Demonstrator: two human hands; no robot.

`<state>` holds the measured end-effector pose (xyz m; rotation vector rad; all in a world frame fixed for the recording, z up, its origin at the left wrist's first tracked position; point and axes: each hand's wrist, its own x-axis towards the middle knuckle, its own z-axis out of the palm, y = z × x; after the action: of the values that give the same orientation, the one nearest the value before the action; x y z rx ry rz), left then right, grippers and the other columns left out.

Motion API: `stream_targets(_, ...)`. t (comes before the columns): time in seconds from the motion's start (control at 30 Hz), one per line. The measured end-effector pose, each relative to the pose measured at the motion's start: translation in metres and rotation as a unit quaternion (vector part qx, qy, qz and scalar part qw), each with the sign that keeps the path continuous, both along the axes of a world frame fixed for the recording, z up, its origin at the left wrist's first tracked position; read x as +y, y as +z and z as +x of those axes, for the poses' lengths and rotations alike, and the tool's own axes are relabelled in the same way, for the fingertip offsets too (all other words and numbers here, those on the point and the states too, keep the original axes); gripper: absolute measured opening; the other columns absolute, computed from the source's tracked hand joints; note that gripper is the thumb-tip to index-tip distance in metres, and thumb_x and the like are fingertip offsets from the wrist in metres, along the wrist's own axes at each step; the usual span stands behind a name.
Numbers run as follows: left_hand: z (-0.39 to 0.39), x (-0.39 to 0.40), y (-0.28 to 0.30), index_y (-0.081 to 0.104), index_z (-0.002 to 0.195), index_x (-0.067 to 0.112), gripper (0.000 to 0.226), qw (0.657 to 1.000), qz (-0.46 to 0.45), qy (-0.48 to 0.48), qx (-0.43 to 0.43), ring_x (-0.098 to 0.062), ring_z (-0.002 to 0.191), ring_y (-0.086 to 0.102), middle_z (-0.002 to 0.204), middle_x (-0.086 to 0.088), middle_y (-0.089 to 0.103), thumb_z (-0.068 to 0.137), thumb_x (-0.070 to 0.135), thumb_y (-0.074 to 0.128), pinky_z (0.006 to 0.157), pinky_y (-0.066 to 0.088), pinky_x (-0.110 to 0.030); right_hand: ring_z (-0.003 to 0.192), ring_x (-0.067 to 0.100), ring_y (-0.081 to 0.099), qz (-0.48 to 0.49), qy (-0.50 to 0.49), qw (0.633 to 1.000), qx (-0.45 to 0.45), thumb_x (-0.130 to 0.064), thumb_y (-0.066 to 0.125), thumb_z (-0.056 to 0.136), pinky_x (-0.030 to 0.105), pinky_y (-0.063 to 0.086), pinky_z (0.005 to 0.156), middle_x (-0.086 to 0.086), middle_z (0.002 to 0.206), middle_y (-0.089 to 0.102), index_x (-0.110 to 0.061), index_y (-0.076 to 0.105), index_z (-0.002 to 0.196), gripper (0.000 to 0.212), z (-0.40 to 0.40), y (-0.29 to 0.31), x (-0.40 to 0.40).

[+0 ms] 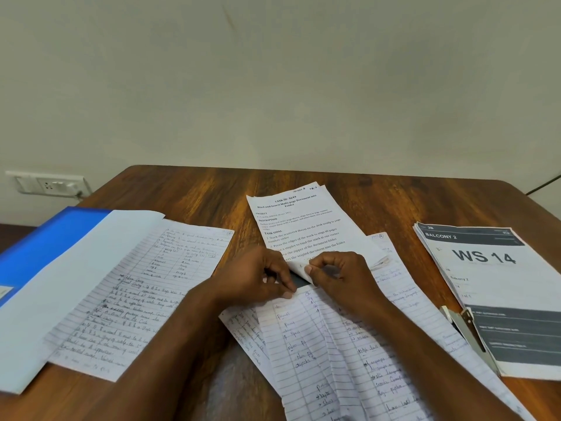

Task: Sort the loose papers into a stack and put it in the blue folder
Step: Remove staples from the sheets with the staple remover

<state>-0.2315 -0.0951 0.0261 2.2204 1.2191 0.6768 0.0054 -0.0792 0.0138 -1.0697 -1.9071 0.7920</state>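
The sorting was only begun: the loose papers [337,344] lay fanned across the desk [194,189], and the blue folder [45,238] waited at the far left, apart from them. Both hands met over the pile. The left hand [258,276] and the right hand [337,275] each pinched the curled lower edge of the printed sheet [299,226], fingers drawn together; something dark, perhaps a stapler, showed beneath. Next, that sheet needed freeing and squaring.

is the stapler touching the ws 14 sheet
Touching: in the head view the stapler lies along the WS 14 sheet's lower left edge, overlapping it.
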Motion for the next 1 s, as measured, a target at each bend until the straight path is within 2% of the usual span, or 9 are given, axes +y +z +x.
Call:
stream_targets(0.07,-0.003,0.001,0.001,0.084,0.100,0.031,0.018,1.000,-0.012,-0.004,0.010,-0.017,0.092,0.069,0.101,0.016,0.075,0.084,0.026,0.087,0.077,0.058,-0.040,0.083,0.002,0.072,0.003,-0.002,1.000,-0.001,-0.016,0.078,0.093,0.008,0.049,0.081,-0.007,0.080,0.078,-0.033,0.072,0.069,0.030,0.000,0.000,0.000)
stream_targets(0.1,-0.004,0.001,0.001,0.084,0.101,0.031,0.018,1.000,-0.011,-0.001,0.015,-0.016,0.093,0.069,0.102,0.016,0.075,0.083,0.026,0.088,0.077,0.058,-0.040,0.083,0.003,0.072,0.001,-0.002,1.000,-0.001,-0.016,0.078,0.093,0.008,0.049,0.081,-0.007,0.080,0.078,-0.031,0.073,0.069,0.029,0.000,0.000,0.000)
stream_targets(0.3,0.007,-0.001,0.002,0.084,0.099,0.035,0.014,0.994,0.088,0.005,0.062,-0.004,0.088,0.069,0.098,0.020,0.075,0.085,0.034,0.084,0.076,0.058,-0.036,0.084,0.004,0.073,-0.002,0.002,1.000,-0.004,-0.017,0.078,0.093,0.011,0.051,0.082,-0.008,0.081,0.078,-0.026,0.076,0.073,0.022,0.001,0.000,0.000)
stream_targets(0.43,0.007,-0.003,0.004,0.082,0.099,0.034,0.012,0.990,0.113,0.009,0.082,-0.001,0.086,0.066,0.097,0.021,0.075,0.088,0.036,0.080,0.075,0.056,-0.032,0.084,0.003,0.073,0.000,-0.001,1.000,-0.008,-0.018,0.079,0.093,0.015,0.053,0.082,-0.011,0.080,0.078,-0.031,0.075,0.073,0.024,0.001,-0.001,0.001)
stream_targets(0.73,0.014,-0.007,0.008,0.077,0.100,0.027,0.007,0.991,0.131,0.031,0.029,-0.001,0.081,0.066,0.091,0.017,0.074,0.095,0.022,0.075,0.067,0.046,-0.014,0.084,0.007,0.075,-0.017,0.004,1.000,-0.004,-0.020,0.078,0.094,0.033,0.060,0.087,-0.012,0.081,0.079,-0.022,0.080,0.080,0.014,0.002,-0.002,0.002)
stream_targets(0.87,0.018,-0.009,0.009,0.075,0.104,0.020,0.011,0.992,0.113,0.042,-0.026,-0.003,0.084,0.073,0.092,0.014,0.076,0.097,0.012,0.073,0.071,0.056,-0.020,0.084,0.006,0.075,-0.018,0.009,1.000,0.005,-0.017,0.078,0.094,0.028,0.060,0.088,-0.010,0.081,0.079,-0.018,0.081,0.082,0.012,0.001,-0.001,0.002)
stream_targets(1.0,0.017,-0.011,0.006,0.074,0.113,0.021,0.028,0.992,0.098,0.054,-0.062,-0.007,0.094,0.073,0.102,0.014,0.075,0.089,0.007,0.081,0.075,0.057,-0.017,0.084,0.006,0.075,-0.015,0.008,1.000,0.007,-0.018,0.077,0.094,0.029,0.060,0.089,-0.009,0.081,0.079,-0.019,0.081,0.081,0.013,0.001,-0.001,0.002)
